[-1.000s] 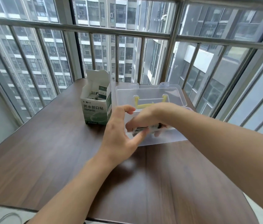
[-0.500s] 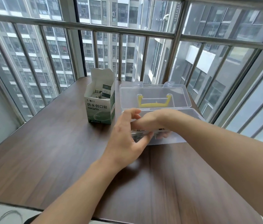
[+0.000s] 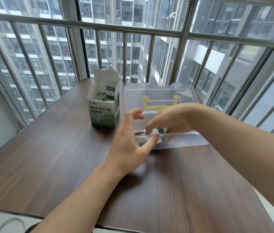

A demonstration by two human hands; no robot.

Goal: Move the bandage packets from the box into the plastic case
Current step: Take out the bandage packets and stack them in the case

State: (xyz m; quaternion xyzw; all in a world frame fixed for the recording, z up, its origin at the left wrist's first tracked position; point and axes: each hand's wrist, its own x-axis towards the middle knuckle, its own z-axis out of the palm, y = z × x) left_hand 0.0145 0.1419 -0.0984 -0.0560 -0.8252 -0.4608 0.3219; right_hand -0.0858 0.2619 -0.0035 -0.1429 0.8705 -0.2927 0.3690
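An open green and white bandage box [image 3: 102,113] stands on the table with several packets [image 3: 106,95] showing in its top. To its right is the clear plastic case [image 3: 183,142], its lid [image 3: 158,93] folded back with a yellow handle [image 3: 158,106]. My right hand [image 3: 171,116] reaches down into the case, fingers curled on bandage packets [image 3: 162,132] at its left end. My left hand [image 3: 129,142] is at the case's left front corner. Its thumb touches the front wall, its fingers are spread above the rim, and it holds nothing.
The dark wooden table [image 3: 65,157] sits in a corner of barred windows [image 3: 124,31], which run close behind the box and the case. The table's near edge is at the bottom, with a cable [image 3: 6,224] below it.
The view has shifted slightly. My right hand has stayed inside the case on the packets, and my left hand has stayed at the case's left front corner.
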